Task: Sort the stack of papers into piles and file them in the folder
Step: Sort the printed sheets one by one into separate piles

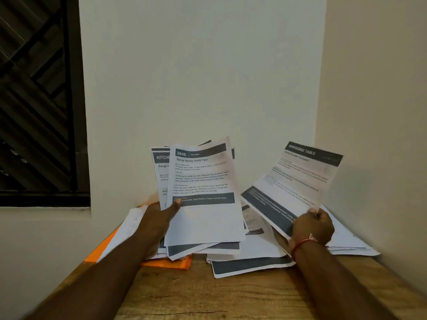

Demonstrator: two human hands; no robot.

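Note:
My left hand grips a fanned stack of printed sheets, held upright above the table; the front sheet reads "Spray Bottle Refill Test" under a KITCHEN header. My right hand pinches one sheet headed "DRESSING TABLE" by its lower edge, lifted and tilted to the right. Loose papers lie in piles on the table: one in the middle, one at the right, one at the left. An orange folder lies under the left papers, mostly hidden.
The wooden table stands in a corner, with a white wall behind and another at the right. A dark window grille is at the left. The table's near half shows bare wood.

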